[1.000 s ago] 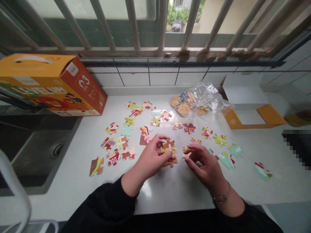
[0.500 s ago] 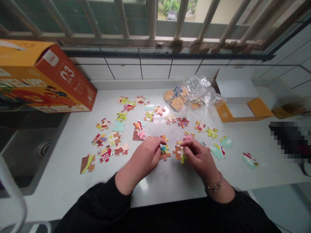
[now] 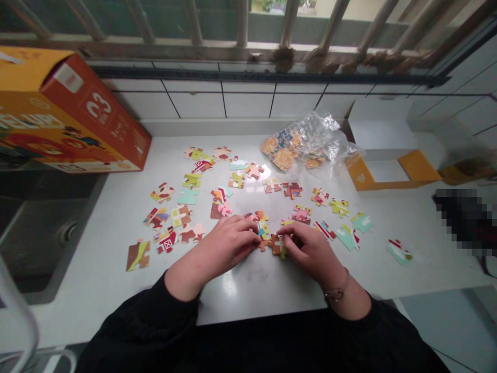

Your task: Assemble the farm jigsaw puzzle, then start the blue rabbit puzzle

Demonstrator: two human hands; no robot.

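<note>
One flat, brown-and-lime cardboard jigsaw piece [image 3: 276,245], centre of frame, is pinched between thumb and fingers of the right hand [image 3: 309,250]. Left hand [image 3: 232,238] lies beside a multicoloured cardboard jigsaw section [image 3: 264,223] on the glossy white worktop [image 3: 264,295]; grip hidden, cannot tell. Estimate: light, stiff, tabs bendable; best held by edges.

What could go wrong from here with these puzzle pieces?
The brown-and-yellow puzzle piece in the right hand might bend a tab if forced misaligned against the multicoloured pieces by the left hand. The left hand also lies close to the brown-and-pink puzzle piece and could nudge it.
</note>
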